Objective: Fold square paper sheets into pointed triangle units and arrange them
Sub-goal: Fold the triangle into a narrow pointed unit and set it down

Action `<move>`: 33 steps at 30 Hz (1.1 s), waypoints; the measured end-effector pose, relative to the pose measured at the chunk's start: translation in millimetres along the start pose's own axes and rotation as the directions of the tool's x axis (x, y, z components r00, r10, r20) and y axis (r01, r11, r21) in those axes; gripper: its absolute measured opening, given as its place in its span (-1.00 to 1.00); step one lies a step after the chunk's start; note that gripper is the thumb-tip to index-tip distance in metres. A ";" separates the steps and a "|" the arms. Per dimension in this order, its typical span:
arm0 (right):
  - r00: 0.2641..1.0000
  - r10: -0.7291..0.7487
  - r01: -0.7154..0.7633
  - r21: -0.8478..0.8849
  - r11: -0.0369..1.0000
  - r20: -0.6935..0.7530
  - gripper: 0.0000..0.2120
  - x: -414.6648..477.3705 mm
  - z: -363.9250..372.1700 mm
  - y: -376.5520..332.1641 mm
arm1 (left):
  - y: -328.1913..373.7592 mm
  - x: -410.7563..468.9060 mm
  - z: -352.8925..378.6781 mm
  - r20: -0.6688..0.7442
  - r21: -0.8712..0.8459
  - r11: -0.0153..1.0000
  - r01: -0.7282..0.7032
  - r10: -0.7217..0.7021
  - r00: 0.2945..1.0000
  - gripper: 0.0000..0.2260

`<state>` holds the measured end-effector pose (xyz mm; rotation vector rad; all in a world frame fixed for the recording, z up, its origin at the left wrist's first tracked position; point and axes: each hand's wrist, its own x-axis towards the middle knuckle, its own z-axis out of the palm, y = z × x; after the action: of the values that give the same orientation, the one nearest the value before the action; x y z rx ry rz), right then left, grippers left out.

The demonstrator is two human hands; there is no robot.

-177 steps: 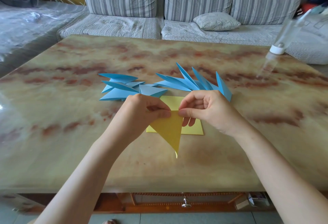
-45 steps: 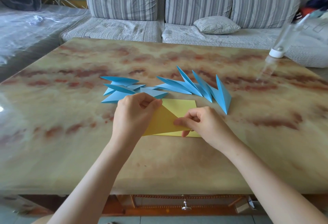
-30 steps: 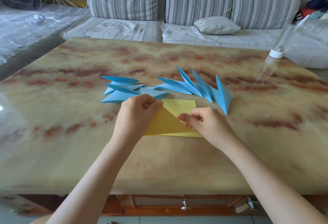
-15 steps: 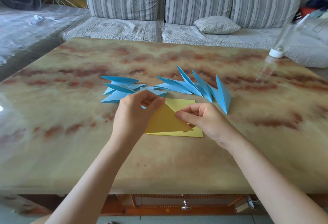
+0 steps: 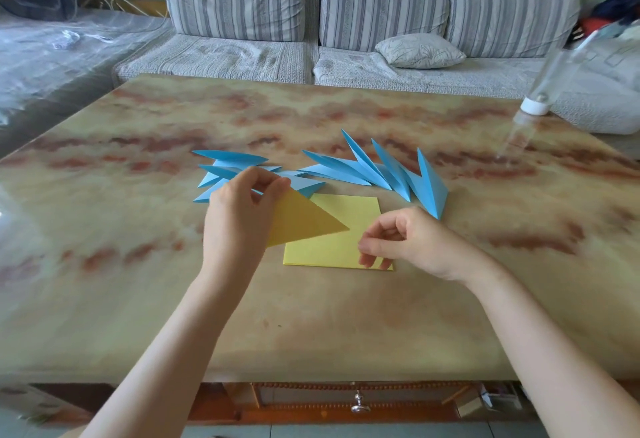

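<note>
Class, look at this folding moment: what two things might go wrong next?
The left hand holds the yellow triangle close by the blue units; setting it down may knock them askew. The right hand sits curled at the near edge of the yellow sheet; a careless pull might slide or crease it.

Glossy marble-patterned table (image 5: 138,299) before a grey striped sofa (image 5: 235,1), one cushion (image 5: 419,51).

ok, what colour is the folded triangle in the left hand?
Yellow; the folded paper triangle shows clearly in the head view.
</note>
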<state>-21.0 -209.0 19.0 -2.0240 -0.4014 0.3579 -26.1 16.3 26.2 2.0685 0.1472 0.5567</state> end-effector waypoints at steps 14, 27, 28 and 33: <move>0.975 -0.046 0.086 0.181 0.980 -0.219 -0.83 11.8 4.2 -4.6 | -0.3 -5.1 15.2 0.173 -0.064 0.998 -0.001 0.013 0.985 -0.87; 0.683 0.178 -0.096 0.154 0.983 -0.709 -0.84 21.5 -27.9 42.6 | -17.1 -19.9 30.5 0.670 0.267 0.860 -0.434 0.158 0.725 -0.51; 0.661 0.173 -0.127 0.119 0.985 -0.730 -0.85 22.4 -27.5 44.5 | -18.3 -20.0 31.7 0.687 0.271 0.856 -0.441 0.149 0.711 -0.51; 0.628 0.092 -0.270 -0.105 0.957 -0.773 -0.86 21.0 -25.8 45.6 | -20.8 -19.0 30.7 0.657 0.322 0.825 -0.465 0.160 0.737 -0.58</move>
<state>14.6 -240.6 -11.4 -2.2160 0.3257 -0.4660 -27.0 -2.6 -11.0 2.6750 -0.5290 0.0108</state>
